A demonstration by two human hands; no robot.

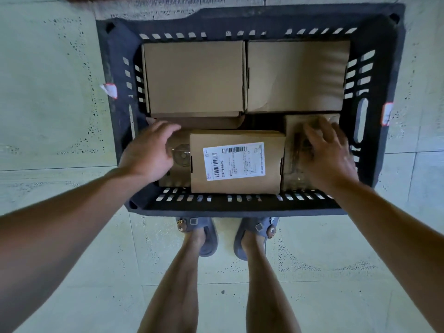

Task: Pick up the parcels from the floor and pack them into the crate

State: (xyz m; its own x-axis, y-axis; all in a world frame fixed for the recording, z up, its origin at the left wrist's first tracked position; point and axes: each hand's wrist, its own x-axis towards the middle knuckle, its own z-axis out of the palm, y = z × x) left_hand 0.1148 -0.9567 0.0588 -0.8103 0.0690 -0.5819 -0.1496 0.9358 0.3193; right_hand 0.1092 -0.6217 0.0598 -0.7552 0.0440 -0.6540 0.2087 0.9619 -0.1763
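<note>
Leaning over the crate (240, 209) on the tiled floor (48, 92), reaching in with both hands. Laying the left hand (149, 152) over the near-left parcel (179, 175), fingers bent across its top; gripping or merely resting, impossible to tell. Pressing the right hand (329, 152), blurred, fingers spread wide and holding nothing, down on the near-right parcel (292, 131). Lying between the two hands, just beside the parcels under them: a labelled parcel (237, 162), barcode sticker facing up. Sitting beyond the fingertips, side by side along the far wall: a far-left parcel (194, 75) and a far-right parcel (296, 75). Standing behind the wrists, just outside the near wall: feet in grey sandals (206, 239).
</note>
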